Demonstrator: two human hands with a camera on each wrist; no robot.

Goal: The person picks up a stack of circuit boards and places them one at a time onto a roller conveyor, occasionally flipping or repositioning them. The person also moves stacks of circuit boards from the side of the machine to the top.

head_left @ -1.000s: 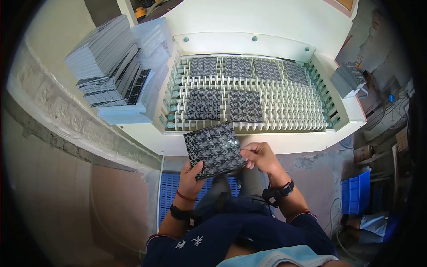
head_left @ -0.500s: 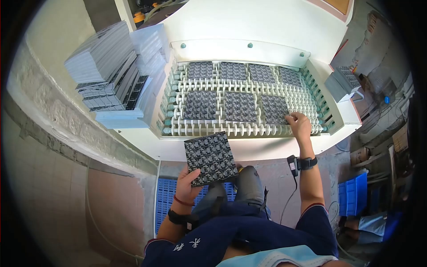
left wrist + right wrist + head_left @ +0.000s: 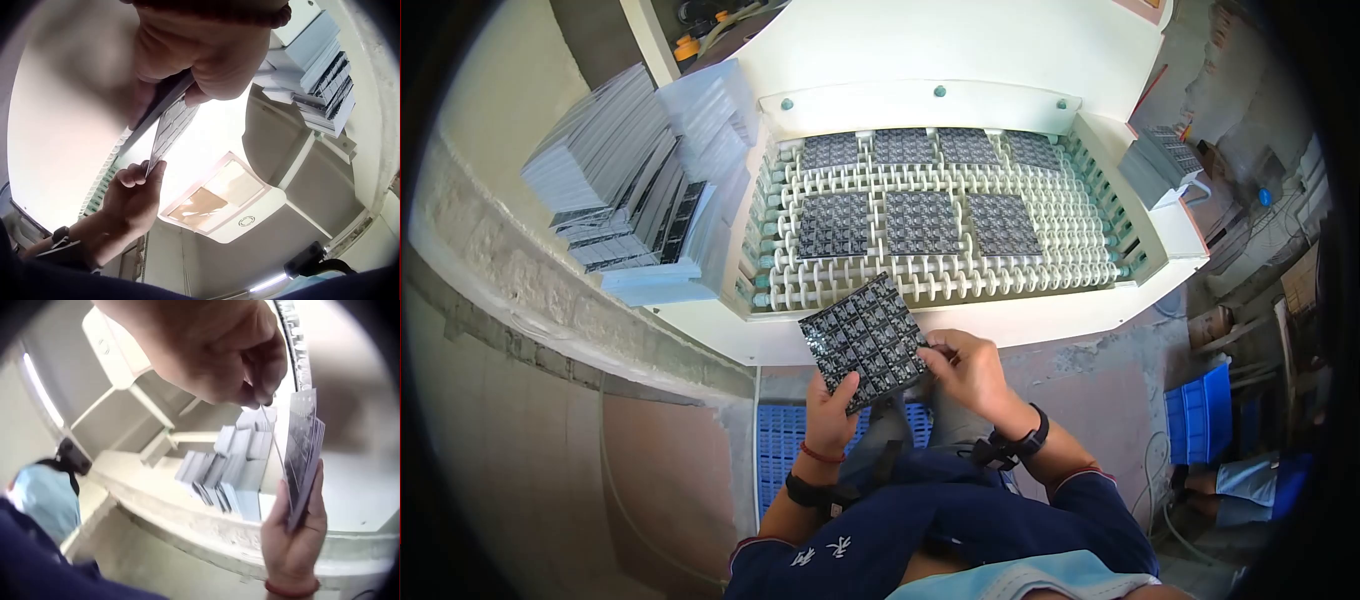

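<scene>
My left hand [image 3: 830, 415] holds a small stack of dark printed circuit boards [image 3: 862, 340] by its lower left corner, thumb over the top face. At the right edge of the stack, my right hand [image 3: 972, 372] pinches one thin board [image 3: 275, 445] between thumb and fingers. The right wrist view shows that board tilted away from the others in the left hand. Beyond the stack, a front row of boards lies flat on the white wheeled rollers [image 3: 1080, 235]: a left board [image 3: 833, 225], a middle board [image 3: 921, 223] and a right board [image 3: 1004, 224].
Several more boards [image 3: 903, 146] form a back row on the rollers. Tall stacks of boards [image 3: 600, 130] stand on the machine's left ledge, a smaller stack [image 3: 1157, 165] on its right. A blue crate [image 3: 1200, 412] sits at the right; blue plastic grating [image 3: 778, 440] lies underfoot.
My right hand set a third board in the front row half a second ago, then came back to the stack and pinches another board's edge. The left hand still holds the stack, now turned somewhat.
</scene>
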